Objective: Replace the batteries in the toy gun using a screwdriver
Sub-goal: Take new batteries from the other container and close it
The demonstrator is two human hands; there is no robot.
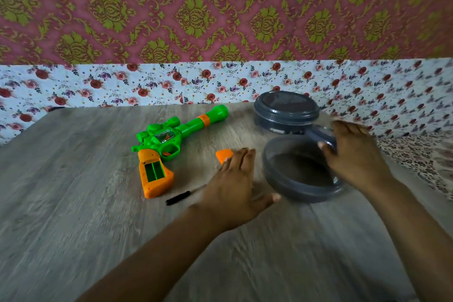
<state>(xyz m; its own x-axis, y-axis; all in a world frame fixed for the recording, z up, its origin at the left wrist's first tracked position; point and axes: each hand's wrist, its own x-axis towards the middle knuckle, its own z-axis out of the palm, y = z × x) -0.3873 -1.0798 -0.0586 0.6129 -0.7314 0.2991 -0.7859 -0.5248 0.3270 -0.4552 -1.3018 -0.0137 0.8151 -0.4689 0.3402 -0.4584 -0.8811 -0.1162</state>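
Note:
A green and orange toy gun (169, 141) lies on the wooden table (73, 203), its battery compartment in the grip open and showing no batteries. The orange compartment cover (223, 154) lies just right of it. A black-handled screwdriver (178, 198) rests below the gun, its shaft partly hidden by my left hand. My left hand (235, 186) is flat over the table, fingers apart, between the cover and a grey round container. My right hand (353, 154) grips the far rim of that open grey container (301, 169). The picture is motion-blurred.
A second grey round container with a closed lid (285, 110) stands behind the open one. A floral-papered wall (171, 83) closes the table's far side. A patterned cloth (421, 157) lies at the right edge.

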